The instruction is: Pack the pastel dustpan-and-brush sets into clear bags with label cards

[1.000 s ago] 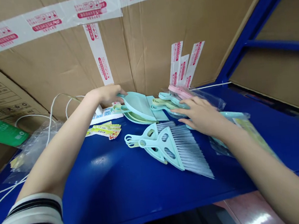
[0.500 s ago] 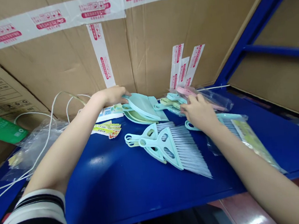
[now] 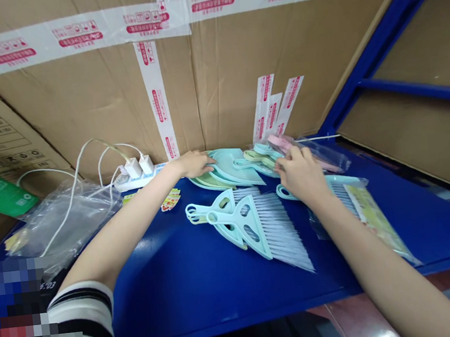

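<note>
My left hand (image 3: 195, 163) is at the handle end of a stack of dustpans near the cardboard wall, its fingers closed on the top light-blue dustpan (image 3: 238, 167). Green dustpans (image 3: 209, 182) show beneath it. My right hand (image 3: 301, 174) has curled fingers beside a pile of blue and green handled pieces (image 3: 262, 158) and a pink piece in clear plastic (image 3: 281, 144). What its fingertips hold is hidden. In front lie several small hand brushes (image 3: 250, 222), overlapping, bristles toward the right. A bagged brush (image 3: 345, 188) with a printed card lies under my right forearm.
A power strip (image 3: 122, 185) with white plugs and cables stands at the back left. Colourful paper labels (image 3: 171, 199), clear plastic bags (image 3: 67, 214) and a green packet (image 3: 0, 195) lie on the blue table (image 3: 206, 294). A taped cardboard wall (image 3: 220, 83) closes the back.
My left hand has moved right and down with the blue dustpan, which now lies flatter on the stack. My right hand stays almost in place, fingers still curled.
</note>
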A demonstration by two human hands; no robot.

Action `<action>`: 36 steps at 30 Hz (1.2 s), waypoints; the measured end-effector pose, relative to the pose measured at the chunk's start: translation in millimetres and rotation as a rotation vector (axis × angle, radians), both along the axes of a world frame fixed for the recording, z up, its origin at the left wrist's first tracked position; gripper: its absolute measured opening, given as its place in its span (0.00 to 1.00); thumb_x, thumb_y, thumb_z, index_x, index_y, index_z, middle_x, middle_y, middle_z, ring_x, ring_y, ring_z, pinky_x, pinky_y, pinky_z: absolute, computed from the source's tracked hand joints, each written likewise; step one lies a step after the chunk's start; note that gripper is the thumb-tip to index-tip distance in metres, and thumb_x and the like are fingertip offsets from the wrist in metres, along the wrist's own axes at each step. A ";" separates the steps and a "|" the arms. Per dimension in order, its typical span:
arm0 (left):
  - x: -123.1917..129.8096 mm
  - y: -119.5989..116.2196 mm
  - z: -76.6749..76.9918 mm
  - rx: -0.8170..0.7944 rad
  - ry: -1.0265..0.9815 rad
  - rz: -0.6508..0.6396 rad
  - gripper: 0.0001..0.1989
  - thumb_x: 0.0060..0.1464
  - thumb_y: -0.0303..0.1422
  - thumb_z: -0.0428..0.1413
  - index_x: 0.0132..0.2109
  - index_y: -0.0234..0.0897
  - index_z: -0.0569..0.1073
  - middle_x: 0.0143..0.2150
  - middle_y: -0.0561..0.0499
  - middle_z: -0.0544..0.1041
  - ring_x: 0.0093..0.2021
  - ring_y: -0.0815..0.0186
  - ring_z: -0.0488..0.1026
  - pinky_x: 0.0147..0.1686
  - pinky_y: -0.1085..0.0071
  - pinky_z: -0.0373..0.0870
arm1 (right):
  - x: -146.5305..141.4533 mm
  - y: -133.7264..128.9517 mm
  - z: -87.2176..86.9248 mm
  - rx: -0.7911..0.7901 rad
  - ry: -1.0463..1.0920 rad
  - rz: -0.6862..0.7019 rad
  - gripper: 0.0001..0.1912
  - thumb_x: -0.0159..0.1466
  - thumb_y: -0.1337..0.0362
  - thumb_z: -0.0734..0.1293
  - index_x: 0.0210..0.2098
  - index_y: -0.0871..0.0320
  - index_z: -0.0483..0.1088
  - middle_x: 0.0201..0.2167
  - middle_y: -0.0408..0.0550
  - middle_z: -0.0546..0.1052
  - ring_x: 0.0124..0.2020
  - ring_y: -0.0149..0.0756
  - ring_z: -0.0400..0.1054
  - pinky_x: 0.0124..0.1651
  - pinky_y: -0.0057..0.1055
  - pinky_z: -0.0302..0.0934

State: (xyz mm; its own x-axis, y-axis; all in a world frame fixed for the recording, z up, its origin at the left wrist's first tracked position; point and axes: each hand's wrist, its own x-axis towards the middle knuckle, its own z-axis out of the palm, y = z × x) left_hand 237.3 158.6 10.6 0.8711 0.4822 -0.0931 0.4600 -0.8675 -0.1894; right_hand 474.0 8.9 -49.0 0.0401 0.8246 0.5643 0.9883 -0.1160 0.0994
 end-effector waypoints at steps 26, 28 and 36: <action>-27.4 -97.4 -7.2 0.078 -0.286 -0.381 0.20 0.67 0.41 0.45 0.60 0.40 0.71 0.59 0.43 0.71 0.57 0.59 0.69 0.56 0.61 0.68 | 22.8 -89.0 15.4 0.121 0.291 0.143 0.17 0.67 0.57 0.58 0.42 0.55 0.76 0.39 0.57 0.81 0.41 0.54 0.76 0.43 0.51 0.69; -30.7 -122.4 -14.0 0.031 -0.233 -0.529 0.23 0.66 0.43 0.48 0.63 0.40 0.68 0.63 0.41 0.69 0.61 0.56 0.68 0.58 0.58 0.67 | 31.9 -116.6 0.5 0.089 0.316 0.137 0.17 0.67 0.53 0.60 0.42 0.54 0.76 0.40 0.57 0.82 0.42 0.57 0.76 0.44 0.53 0.71; -53.5 -126.7 -20.1 0.055 -0.066 -0.258 0.32 0.58 0.15 0.44 0.64 0.47 0.66 0.66 0.48 0.68 0.60 0.62 0.71 0.56 0.64 0.70 | 37.1 -169.3 -51.4 -0.066 0.398 0.078 0.25 0.65 0.52 0.63 0.60 0.52 0.69 0.59 0.55 0.74 0.61 0.57 0.66 0.58 0.56 0.65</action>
